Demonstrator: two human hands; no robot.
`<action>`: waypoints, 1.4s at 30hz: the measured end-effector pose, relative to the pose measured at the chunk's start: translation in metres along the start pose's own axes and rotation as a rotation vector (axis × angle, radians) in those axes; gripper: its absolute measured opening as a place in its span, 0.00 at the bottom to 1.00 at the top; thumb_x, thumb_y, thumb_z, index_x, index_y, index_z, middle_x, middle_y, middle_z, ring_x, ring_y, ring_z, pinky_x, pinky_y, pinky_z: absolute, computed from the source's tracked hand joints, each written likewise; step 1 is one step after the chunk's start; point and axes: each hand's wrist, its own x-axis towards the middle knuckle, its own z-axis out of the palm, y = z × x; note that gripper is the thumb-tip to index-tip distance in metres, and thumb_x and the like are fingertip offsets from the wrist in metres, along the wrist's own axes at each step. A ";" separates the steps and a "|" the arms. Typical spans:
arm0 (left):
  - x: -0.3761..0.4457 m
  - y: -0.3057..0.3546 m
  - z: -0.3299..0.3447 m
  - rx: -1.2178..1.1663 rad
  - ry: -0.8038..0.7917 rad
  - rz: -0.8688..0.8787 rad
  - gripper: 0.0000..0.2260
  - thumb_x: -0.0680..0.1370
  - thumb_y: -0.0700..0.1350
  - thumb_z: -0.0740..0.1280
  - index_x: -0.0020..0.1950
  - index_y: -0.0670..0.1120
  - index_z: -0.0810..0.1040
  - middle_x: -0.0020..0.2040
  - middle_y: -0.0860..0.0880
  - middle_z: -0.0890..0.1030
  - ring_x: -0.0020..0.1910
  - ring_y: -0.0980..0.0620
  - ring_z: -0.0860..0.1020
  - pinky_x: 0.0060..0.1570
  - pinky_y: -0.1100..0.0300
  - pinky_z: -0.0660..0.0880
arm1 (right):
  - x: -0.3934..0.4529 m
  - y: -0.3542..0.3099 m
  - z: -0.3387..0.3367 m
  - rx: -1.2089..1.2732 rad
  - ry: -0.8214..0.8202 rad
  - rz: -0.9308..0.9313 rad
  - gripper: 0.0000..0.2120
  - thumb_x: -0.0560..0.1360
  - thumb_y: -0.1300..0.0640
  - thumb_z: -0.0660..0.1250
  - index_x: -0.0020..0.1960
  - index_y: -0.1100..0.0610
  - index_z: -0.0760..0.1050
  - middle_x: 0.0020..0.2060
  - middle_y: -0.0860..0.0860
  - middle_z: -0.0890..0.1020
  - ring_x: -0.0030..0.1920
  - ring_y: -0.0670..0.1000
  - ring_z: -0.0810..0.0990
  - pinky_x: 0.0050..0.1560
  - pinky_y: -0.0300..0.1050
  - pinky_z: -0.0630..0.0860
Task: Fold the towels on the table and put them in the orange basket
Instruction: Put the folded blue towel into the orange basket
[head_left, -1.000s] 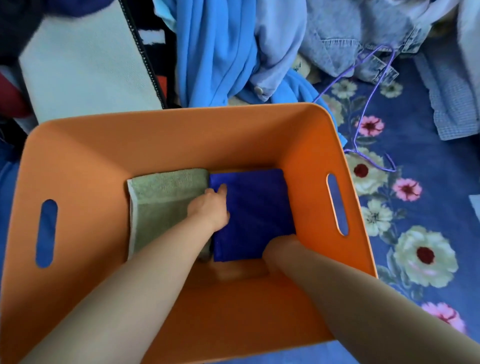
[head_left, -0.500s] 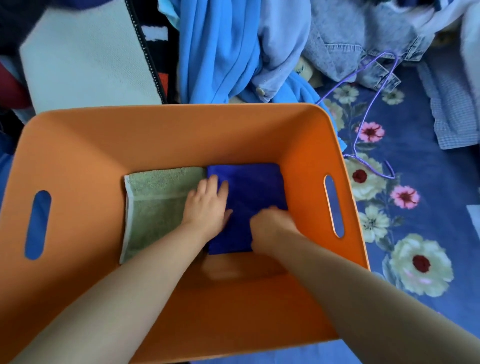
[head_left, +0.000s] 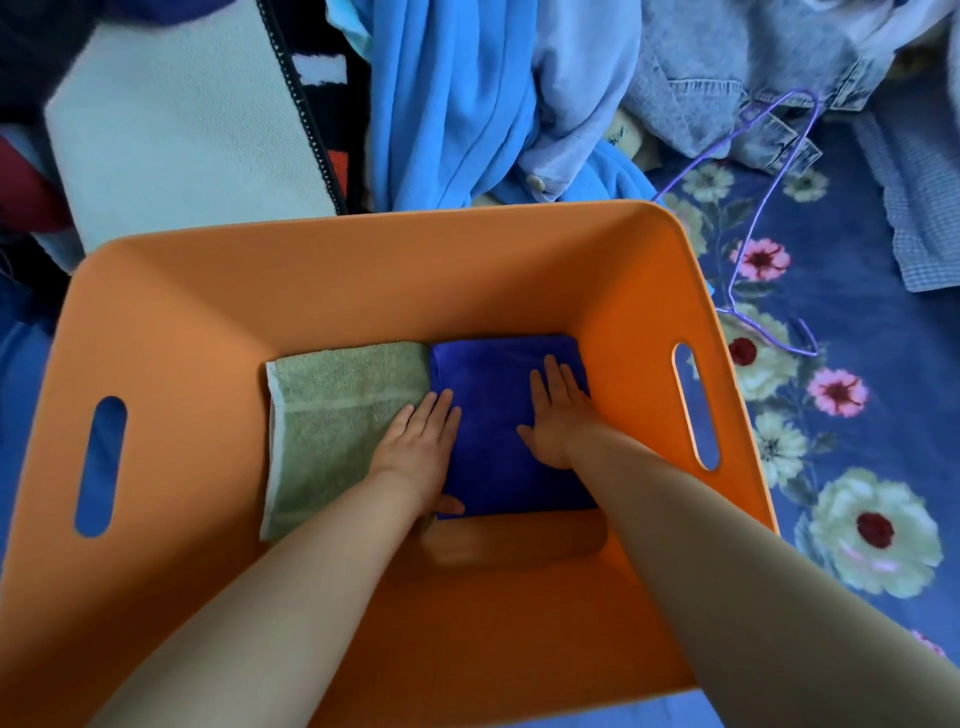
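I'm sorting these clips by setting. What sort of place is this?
Probably a home laundry spot: an orange basket holding folded towels, a heap of clothes behind it, and a wire hanger on a floral cloth.

This looked like a home, likely a bedroom on laundry day. A blue floral bedsheet (head_left: 831, 457) covered the surface, and loose clothes were heaped along the far edge: a bright blue garment (head_left: 447, 104), a denim jacket (head_left: 727, 78), a checked shirt (head_left: 919, 208). A purple wire hanger (head_left: 769, 218) lay on the sheet beside an orange basket (head_left: 363, 280).
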 end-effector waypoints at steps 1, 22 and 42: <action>-0.001 0.000 -0.003 0.000 -0.014 0.002 0.48 0.72 0.64 0.62 0.74 0.41 0.35 0.76 0.43 0.35 0.75 0.47 0.36 0.73 0.53 0.38 | -0.002 -0.001 -0.004 -0.010 -0.016 0.004 0.34 0.80 0.48 0.52 0.74 0.58 0.33 0.73 0.55 0.31 0.75 0.55 0.35 0.75 0.49 0.42; -0.216 0.066 -0.100 -0.275 0.593 -0.187 0.19 0.81 0.46 0.56 0.71 0.41 0.62 0.74 0.44 0.61 0.75 0.46 0.54 0.71 0.52 0.57 | -0.279 0.009 -0.056 0.031 0.550 -0.080 0.29 0.77 0.59 0.55 0.75 0.53 0.49 0.75 0.55 0.54 0.75 0.56 0.51 0.69 0.54 0.62; -0.581 0.374 -0.152 0.161 0.985 0.615 0.14 0.79 0.45 0.56 0.62 0.42 0.70 0.65 0.42 0.70 0.67 0.44 0.64 0.65 0.52 0.63 | -0.810 0.147 0.103 0.248 1.164 0.590 0.22 0.76 0.57 0.58 0.70 0.56 0.63 0.68 0.53 0.69 0.68 0.55 0.66 0.63 0.49 0.69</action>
